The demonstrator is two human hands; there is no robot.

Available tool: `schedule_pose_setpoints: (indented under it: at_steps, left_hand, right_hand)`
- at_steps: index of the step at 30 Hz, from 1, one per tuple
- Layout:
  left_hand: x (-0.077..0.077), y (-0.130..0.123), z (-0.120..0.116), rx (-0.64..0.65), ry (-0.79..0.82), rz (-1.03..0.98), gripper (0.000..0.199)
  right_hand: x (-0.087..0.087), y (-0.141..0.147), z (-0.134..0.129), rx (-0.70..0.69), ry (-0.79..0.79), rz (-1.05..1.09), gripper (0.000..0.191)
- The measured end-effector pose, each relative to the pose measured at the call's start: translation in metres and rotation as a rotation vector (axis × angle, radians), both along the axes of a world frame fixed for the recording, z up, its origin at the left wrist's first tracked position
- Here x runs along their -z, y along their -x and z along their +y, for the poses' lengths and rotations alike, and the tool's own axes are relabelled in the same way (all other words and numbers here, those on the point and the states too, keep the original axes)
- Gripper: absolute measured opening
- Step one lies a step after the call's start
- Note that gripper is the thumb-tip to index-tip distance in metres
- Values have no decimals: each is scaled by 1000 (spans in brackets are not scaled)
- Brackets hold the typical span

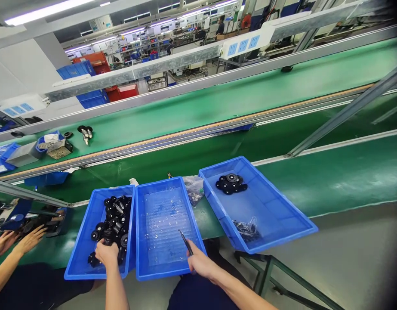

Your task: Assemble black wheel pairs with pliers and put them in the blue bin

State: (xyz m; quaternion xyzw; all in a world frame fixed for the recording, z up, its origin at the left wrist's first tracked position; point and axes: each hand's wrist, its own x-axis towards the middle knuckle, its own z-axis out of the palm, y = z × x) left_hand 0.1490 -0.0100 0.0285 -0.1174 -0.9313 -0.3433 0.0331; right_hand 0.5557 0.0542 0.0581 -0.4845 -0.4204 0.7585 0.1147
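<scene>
My left hand point(107, 253) is closed around a black part point(108, 236) inside the left blue bin point(78, 241). Around it lie many loose black parts point(116, 209) with round discs and some metal pieces. In my right hand point(200, 261) is a slim dark tool with a fine, slightly bent tip, which looks like tweezers point(185, 242). The tip is over the middle blue bin point(138, 241), above small shiny rings point(156, 236) scattered on its floor. My fingers hide the tool's rear end and part of the held black part.
The right blue bin point(282, 206) contains black discs point(231, 184) and a bag of dark pieces point(248, 228). Between bins sits a clear bag point(194, 189). A co-worker's hands point(29, 241) are at the far left. Behind runs a green conveyor point(185, 112); a metal post point(340, 114) slants at right.
</scene>
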Motion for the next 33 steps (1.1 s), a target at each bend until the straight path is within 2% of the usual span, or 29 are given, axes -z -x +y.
schedule_pose_setpoints:
  at_steps: [2, 4, 6, 8, 10, 12, 14, 17, 21, 23, 25, 27, 29, 31, 33]
  left_hand:
    - [-3, -22, 1, 1, -2, 88, 58]
    - [-8, -58, 6, 150, -83, 86, 53]
    - [-15, -103, 16, 462, -217, -181, 49]
    - [-20, -149, 28, 753, -288, -655, 60]
    - [-23, -186, 40, 866, -309, -915, 68]
    - [-24, -206, 48, 857, -308, -972, 70]
    - [-24, -212, 53, 816, -288, -957, 70]
    - [-20, -206, 59, 811, -234, -941, 72]
    - [-8, -194, 66, 814, -161, -930, 79]
    - [1, -186, 69, 820, -88, -830, 76]
    - [12, -178, 73, 840, 15, -597, 71]
    - [19, -173, 79, 846, 99, -354, 70]
    - [22, -176, 87, 853, 111, -266, 70]
    - [18, -191, 98, 870, 61, -347, 68]
    - [8, -222, 113, 902, -1, -465, 65]
  right_hand:
    - [0, -2, 1, -24, 51, 11, 67]
    - [-1, -3, 1, -45, 80, 41, 70]
    - [-4, -3, 1, -68, 85, 79, 79]
    - [-8, -3, 2, -113, 89, 113, 78]
    - [-11, -3, 3, -166, 82, 137, 64]
    - [-12, -1, 4, -183, 63, 149, 47]
    - [-10, 2, 3, -149, 49, 149, 41]
    - [-1, 9, 2, -103, 80, 131, 40]
    - [11, 18, 4, -60, 97, 80, 48]
    - [14, 19, 8, 2, 87, 47, 55]
    - [13, 16, 13, 68, 99, 22, 56]
    - [11, 7, 20, 113, 126, 23, 48]
    - [9, -8, 27, 137, 149, 47, 38]
    - [7, -31, 33, 161, 156, 84, 31]
    - [6, -61, 38, 208, 139, 125, 30]
